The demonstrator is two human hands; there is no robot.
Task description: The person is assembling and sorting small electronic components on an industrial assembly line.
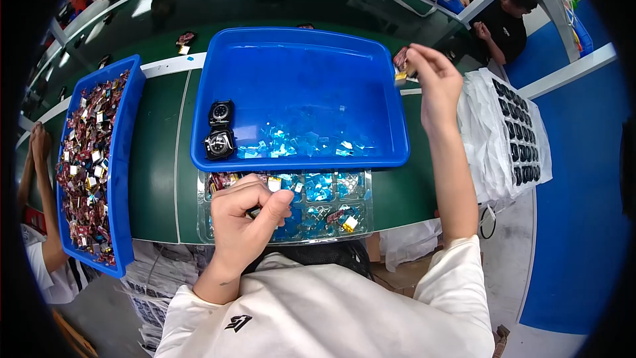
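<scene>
My left hand [246, 215] rests over the left half of a clear compartment tray [361, 215], its fingers curled on a small dark part. The tray holds blue film scraps and a few small red and gold pieces. My right hand [434, 76] is raised beyond the right rim of a large blue bin [301, 66], pinching a small gold and red piece [401, 73] between fingertips. In that bin lie two black round-faced devices [220, 129] and a scatter of blue film scraps [298, 142].
A long blue bin [122, 159] full of small red and silver pieces stands at the left. Stacked white trays with black parts [520, 136] sit at the right. Another person's forearm [38, 185] reaches in at far left; others sit beyond the green belt [159, 159].
</scene>
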